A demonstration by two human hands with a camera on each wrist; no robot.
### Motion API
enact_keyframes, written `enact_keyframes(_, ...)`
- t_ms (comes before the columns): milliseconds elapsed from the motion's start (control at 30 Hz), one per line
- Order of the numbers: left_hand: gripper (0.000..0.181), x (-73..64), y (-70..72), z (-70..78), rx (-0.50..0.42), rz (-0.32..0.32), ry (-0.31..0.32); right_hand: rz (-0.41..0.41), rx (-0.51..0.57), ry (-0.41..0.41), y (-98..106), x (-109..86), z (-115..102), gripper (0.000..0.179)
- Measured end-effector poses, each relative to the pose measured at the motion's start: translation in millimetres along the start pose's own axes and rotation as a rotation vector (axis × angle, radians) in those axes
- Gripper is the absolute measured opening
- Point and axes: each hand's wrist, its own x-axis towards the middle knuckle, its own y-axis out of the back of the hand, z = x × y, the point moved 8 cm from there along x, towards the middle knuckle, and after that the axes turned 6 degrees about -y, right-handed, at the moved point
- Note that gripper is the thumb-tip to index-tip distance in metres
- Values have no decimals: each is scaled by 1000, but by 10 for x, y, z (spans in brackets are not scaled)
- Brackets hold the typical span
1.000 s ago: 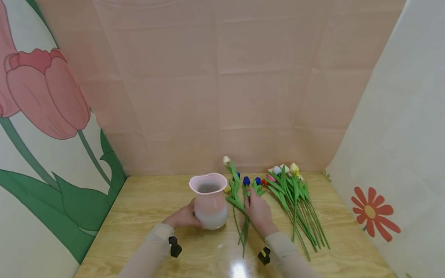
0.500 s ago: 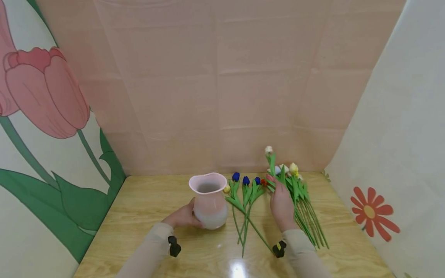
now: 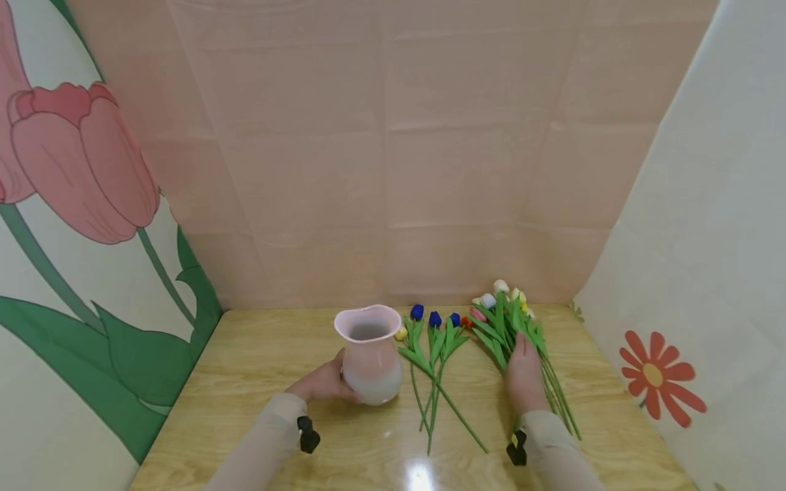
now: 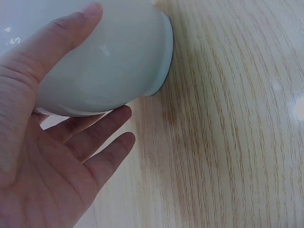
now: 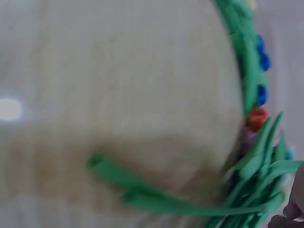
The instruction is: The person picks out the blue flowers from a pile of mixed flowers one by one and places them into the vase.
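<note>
A pink-and-white vase (image 3: 372, 368) with a wavy rim stands on the wooden table, and my left hand (image 3: 322, 382) holds its lower side. In the left wrist view, the thumb (image 4: 61, 38) lies along the vase's body (image 4: 104, 71) while the fingers reach under its curve. My right hand (image 3: 526, 382) is over the right-hand bunch of artificial tulips (image 3: 491, 334), gripping a white tulip (image 3: 501, 286) by its stem. Only some fingers (image 5: 297, 194) show at the edge of the right wrist view, beside green leaves and stems (image 5: 190, 206).
Between the vase and the bunch lie several more tulips, with blue heads (image 3: 435, 319), a yellow head (image 3: 401, 333) and crossing stems. A red tulip head (image 3: 467, 321) sits close to the bunch. Behind the table (image 3: 258, 361) hangs a pink backdrop (image 3: 381, 170).
My right hand has carried the white tulip from the middle flowers rightward and lowered it over the right-hand bunch. The left hand and the vase stay where they were.
</note>
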Motion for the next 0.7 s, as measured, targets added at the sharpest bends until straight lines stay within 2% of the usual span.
enact_keyframes(67, 106, 6, 2, -10, 3, 1, 3, -40, -46, -7, -50, -56, 61, 43)
enact_keyframes(100, 106, 9, 1, -16, 1, -1, 6, -60, -112, 8, -81, -92, 83, 45)
enact_keyframes(233, 109, 17, -10, -33, 0, -11, 12, -204, -229, -74, -226, -198, 267, 45)
enact_keyframes(333, 110, 18, -15, -37, 6, -13, 11, -250, -273, -89, -264, -221, 322, 46)
enact_keyframes(433, 109, 15, -15, -35, 5, -11, 12, -234, -272, -83, -236, -192, 271, 47)
enact_keyframes(567, 109, 16, -11, -28, 7, -11, 6, -149, -269, -52, -223, -137, 129, 47)
enact_keyframes(700, 109, 19, -6, -38, 9, -14, 5, -88, -246, 36, -298, -127, -107, 47)
